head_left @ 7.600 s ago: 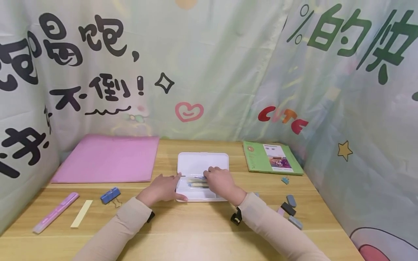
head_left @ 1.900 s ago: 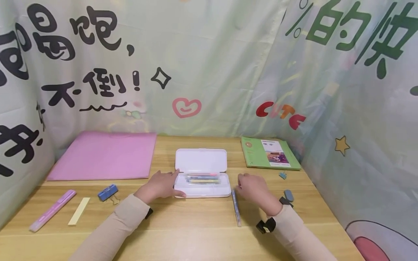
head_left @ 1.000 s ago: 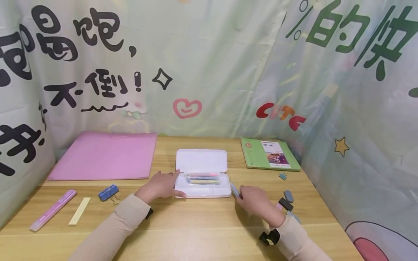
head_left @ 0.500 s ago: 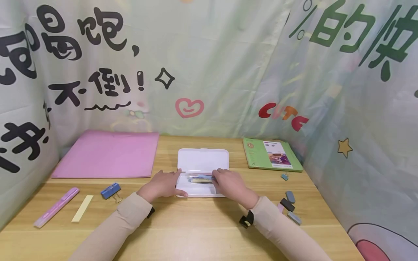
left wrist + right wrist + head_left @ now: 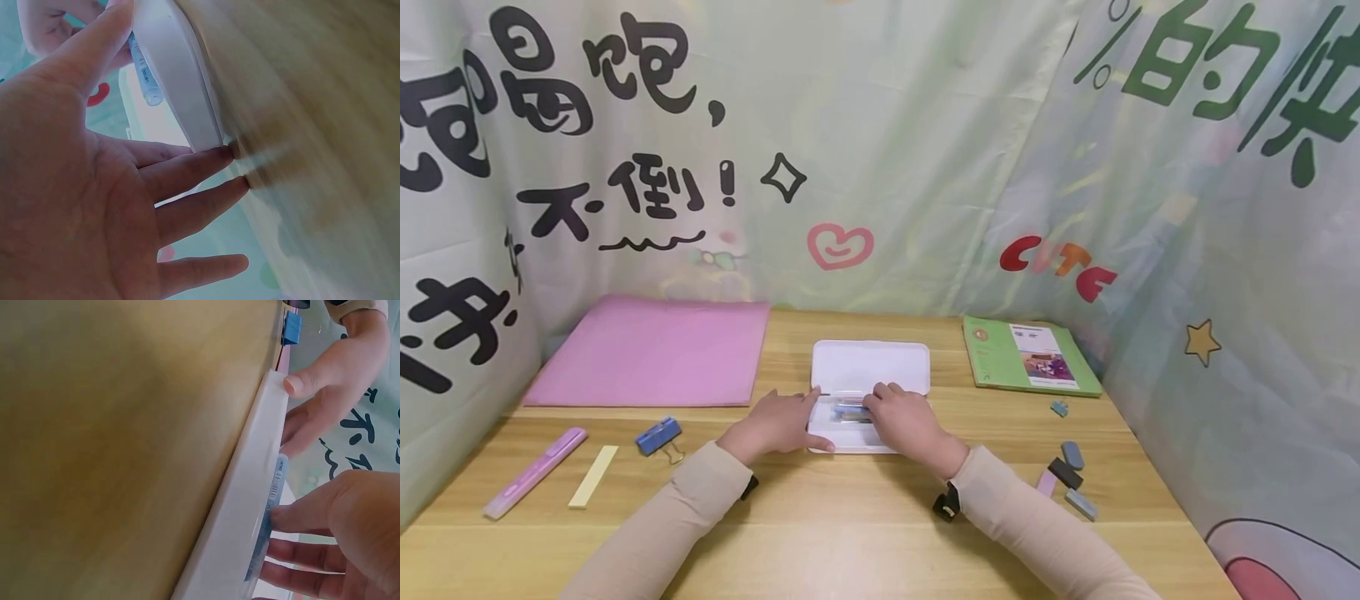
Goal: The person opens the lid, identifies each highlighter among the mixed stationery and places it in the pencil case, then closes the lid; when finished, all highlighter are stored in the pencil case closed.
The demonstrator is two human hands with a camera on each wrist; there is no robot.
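A white pencil case (image 5: 850, 440) lies on the table with its lid up. My left hand (image 5: 772, 427) rests on its left end, the thumb near the front corner and a finger at the back. Those fingers are straight and spread in the left wrist view. My right hand (image 5: 906, 422) is over the case and pinches a blue-labelled pen (image 5: 274, 487) between thumb and fingers. The pen lies lengthwise within the case, low against its front wall in the right wrist view. Other slim pens (image 5: 854, 419) lie beside it, partly hidden by my right hand.
A pink folder (image 5: 651, 354) and green booklet (image 5: 1000, 354) lie at the back. On the left are a slim pink object (image 5: 537, 473), a yellow strip (image 5: 593, 477) and a blue binder clip (image 5: 658, 436). Several eraser-like blocks (image 5: 1064, 473) and a teal clip (image 5: 1059, 408) lie right.
My right hand has picked up the pen from the table right of the case and carried it left into the case. My left hand has stayed at the case's left end.
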